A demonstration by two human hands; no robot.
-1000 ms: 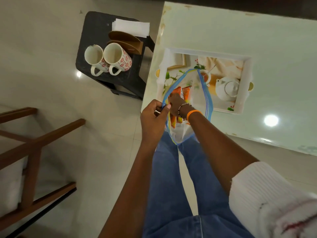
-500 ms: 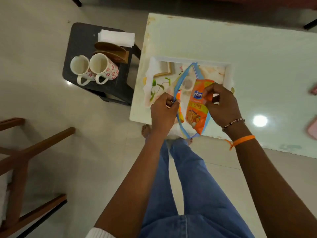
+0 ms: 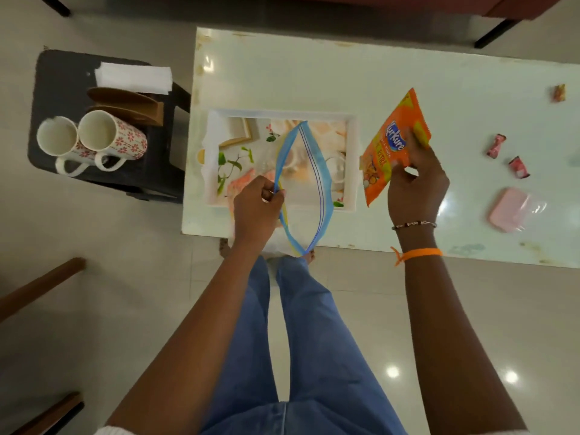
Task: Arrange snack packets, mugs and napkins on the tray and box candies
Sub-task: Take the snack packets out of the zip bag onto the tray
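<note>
My left hand [image 3: 257, 208] pinches the blue rim of a clear zip bag [image 3: 314, 183], holding it open over the white printed tray [image 3: 353, 158] on the table. Another orange packet shows dimly through the bag by my left hand. My right hand [image 3: 414, 183] holds an orange snack packet [image 3: 392, 142] just right of the tray, above the tabletop. Two floral mugs [image 3: 94, 142] lie on a black stool [image 3: 56, 73] to the left, with white napkins [image 3: 135, 77] behind them. Wrapped candies [image 3: 496, 146] and a pink box [image 3: 508, 208] lie on the table's right.
The pale glossy table [image 3: 314, 73] fills the upper right. Brown paper pieces [image 3: 125, 105] sit on the stool between mugs and napkins. Wooden chair parts [image 3: 37, 284] stand at the lower left. My legs in blue jeans are below the table edge.
My right hand has drawn the orange snack packet out of the zip bag and carried it right, past the tray's edge. The left hand keeps holding the bag's rim.
</note>
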